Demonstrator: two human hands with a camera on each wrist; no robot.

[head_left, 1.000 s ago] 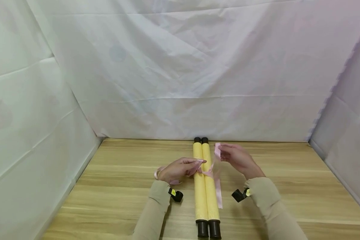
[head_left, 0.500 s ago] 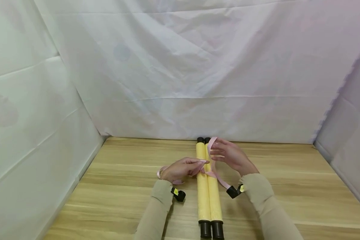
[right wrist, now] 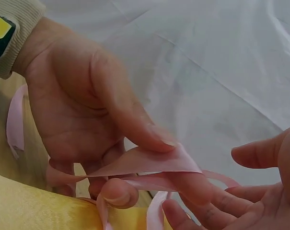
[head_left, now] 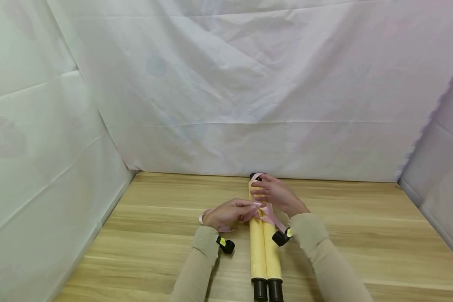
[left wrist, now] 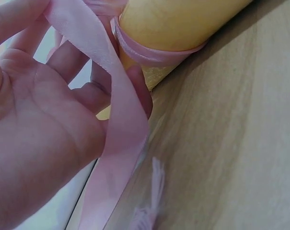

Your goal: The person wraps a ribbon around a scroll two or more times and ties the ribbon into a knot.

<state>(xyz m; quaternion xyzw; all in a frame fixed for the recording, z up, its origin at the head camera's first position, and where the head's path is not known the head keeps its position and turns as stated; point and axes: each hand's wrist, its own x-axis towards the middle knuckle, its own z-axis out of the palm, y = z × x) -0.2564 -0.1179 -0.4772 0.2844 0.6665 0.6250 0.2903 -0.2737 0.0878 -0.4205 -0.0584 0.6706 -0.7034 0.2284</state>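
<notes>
Two yellow tubes with black end caps lie side by side on the table, pointing away from me. A pink ribbon goes round them near the middle. My left hand is over the left tube, pinching the ribbon between thumb and index finger, as the right wrist view shows. A length of this ribbon hangs across the left palm. Above the tubes' far half, my right hand has its fingers extended and the ribbon looped over them. Its thumb stands apart from the fingers.
The wood-grain table reaches back to a white cloth wall. More white cloth hangs at the left and right sides. A loose ribbon tail lies left of the tubes. Each wrist wears a small black camera.
My right hand has moved left across the tubes, carrying the ribbon in a loop towards the left hand. The left hand keeps its pinch at nearly the same place.
</notes>
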